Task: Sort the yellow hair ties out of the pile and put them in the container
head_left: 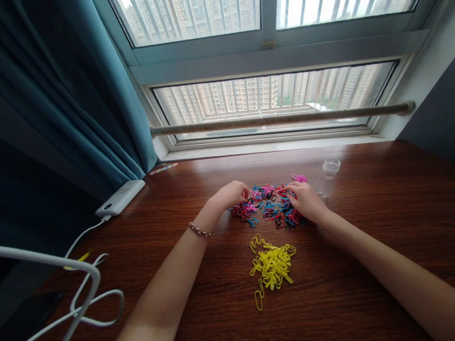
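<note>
A loose heap of small rubber bands in pink, red, blue and black lies on the table between my two hands. At its left edge is my left hand, fingers curled inward and closed; what they pinch, if anything, is hidden. My right hand rests over the heap's right side, fingers apart and reaching onto the bands. Nearer to me sits a separate pile of yellow rubber bands, touched by neither hand. Just beyond my right hand are a pink round item and an uncapped clear jar.
The brown wooden table runs up to a window with a metal rail. On the left, a white power strip-like box has a white cable looping toward me. A blue curtain hangs behind it.
</note>
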### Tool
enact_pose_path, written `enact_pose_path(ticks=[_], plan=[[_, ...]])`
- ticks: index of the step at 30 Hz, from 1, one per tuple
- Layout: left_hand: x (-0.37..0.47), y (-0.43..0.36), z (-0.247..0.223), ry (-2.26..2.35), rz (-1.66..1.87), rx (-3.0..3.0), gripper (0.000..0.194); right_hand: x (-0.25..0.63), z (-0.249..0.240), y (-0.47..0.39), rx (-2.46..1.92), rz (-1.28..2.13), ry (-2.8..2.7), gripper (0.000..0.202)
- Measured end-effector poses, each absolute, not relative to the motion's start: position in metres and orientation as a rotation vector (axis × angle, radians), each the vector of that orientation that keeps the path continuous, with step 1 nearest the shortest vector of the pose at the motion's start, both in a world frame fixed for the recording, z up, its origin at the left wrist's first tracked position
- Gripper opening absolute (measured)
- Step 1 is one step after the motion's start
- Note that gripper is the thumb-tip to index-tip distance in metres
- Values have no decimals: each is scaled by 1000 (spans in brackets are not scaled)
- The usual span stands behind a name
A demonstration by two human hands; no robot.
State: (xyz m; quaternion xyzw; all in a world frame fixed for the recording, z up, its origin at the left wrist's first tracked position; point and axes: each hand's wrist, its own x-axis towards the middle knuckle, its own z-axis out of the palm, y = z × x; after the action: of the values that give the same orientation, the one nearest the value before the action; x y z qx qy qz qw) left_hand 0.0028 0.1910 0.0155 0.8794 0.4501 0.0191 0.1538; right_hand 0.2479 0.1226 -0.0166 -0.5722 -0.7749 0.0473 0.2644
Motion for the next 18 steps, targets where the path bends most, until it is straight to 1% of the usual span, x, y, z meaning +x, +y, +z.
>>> enact_pose_path(ticks=[3, 5, 8, 11, 13, 18], plan=[[-1, 191, 16, 1284, 1, 2522, 18, 246, -28, 123, -1566, 115, -2131, 24], [-4, 190, 18, 1260, -11, 2520, 24, 242, -32, 123, -1489, 161, -2135, 24], [-7, 190, 20, 1210, 8, 2543, 28, 236, -30, 122, -1257, 340, -2080, 29], [-9, 192, 19, 1185, -10, 2564, 26, 234, -24, 122, -1110, 503, -1933, 32], [-9, 194, 17, 1174, -40, 2556, 25, 237, -22, 124, -1134, 526, -1796, 30], [-5, 197, 15, 1195, -57, 2534, 23, 251, -26, 133, -1380, 472, -1513, 26]])
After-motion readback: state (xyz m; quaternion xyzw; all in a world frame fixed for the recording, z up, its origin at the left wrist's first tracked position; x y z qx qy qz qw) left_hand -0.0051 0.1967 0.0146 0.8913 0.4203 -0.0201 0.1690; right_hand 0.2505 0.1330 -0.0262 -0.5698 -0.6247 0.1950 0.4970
